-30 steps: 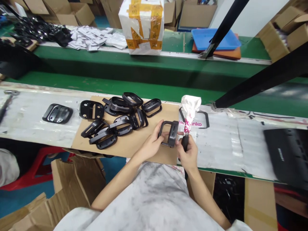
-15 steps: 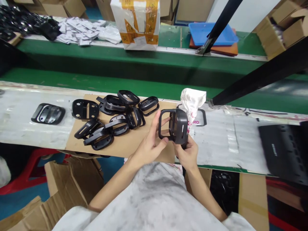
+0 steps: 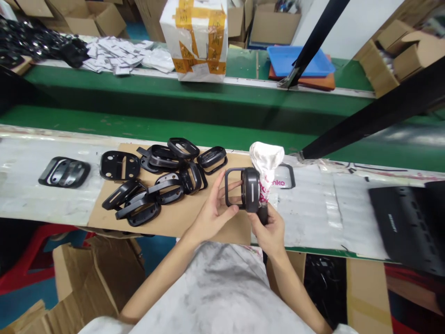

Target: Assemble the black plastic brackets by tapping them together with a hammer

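In front of me, my left hand (image 3: 214, 211) grips a black plastic frame (image 3: 251, 190) by its left side, with fingers passing through the open loop. My right hand (image 3: 270, 229) is closed round the black handle (image 3: 263, 214) of a tool whose head is wrapped in a white bag with pink lettering (image 3: 266, 160). The wrapped head stands upright right beside the frame; whether they touch I cannot tell. Left of my hands, several similar black plastic frames (image 3: 170, 188) lie in a loose pile on a cardboard sheet (image 3: 194, 213). Behind the wrapped tool lies a thin black frame (image 3: 292, 176).
Another black part (image 3: 64, 172) lies on the bench at far left. A black case (image 3: 399, 222) sits at the right. Behind the green channel stand a taped white box (image 3: 194, 41) and a blue tray (image 3: 301, 60). Dark posts (image 3: 368, 111) slant across the right.
The held frame has turned slightly, showing its slotted side more squarely. The wrapped tool has shifted a little left and down, with more of its handle showing. The whole view has tilted slightly.
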The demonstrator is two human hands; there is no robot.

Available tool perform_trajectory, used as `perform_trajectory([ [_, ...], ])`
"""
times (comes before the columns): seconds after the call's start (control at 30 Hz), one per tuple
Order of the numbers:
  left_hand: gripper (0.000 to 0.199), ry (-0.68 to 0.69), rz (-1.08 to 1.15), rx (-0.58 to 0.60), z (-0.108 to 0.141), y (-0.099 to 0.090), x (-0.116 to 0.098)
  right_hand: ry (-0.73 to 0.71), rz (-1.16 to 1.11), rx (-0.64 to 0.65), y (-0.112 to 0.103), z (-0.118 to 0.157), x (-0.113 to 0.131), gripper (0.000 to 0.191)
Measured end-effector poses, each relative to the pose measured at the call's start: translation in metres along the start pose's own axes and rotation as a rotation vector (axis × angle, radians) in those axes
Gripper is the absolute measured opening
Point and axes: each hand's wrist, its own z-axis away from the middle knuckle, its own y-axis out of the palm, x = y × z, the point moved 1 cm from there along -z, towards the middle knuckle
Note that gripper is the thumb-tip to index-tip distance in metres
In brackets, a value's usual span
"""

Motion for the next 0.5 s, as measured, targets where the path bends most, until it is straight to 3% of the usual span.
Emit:
perform_trajectory([
  [0.2, 0.084, 0.025, -0.064, -0.114, 0.003, -0.001, 0.003, 0.049, -0.05, 0.019, 0.002, 0.003, -0.009, 0.032],
  [0.37, 0.038, -0.028, -0.059, -0.178, 0.005, -0.001, 0.01, 0.121, -0.12, 0.086, -0.002, 0.007, -0.02, 0.036],
  [0.5, 0.018, 0.009, -0.159, -0.261, -0.004, -0.004, 0.022, 0.115, -0.094, 0.094, -0.008, 0.01, -0.022, 0.044],
])
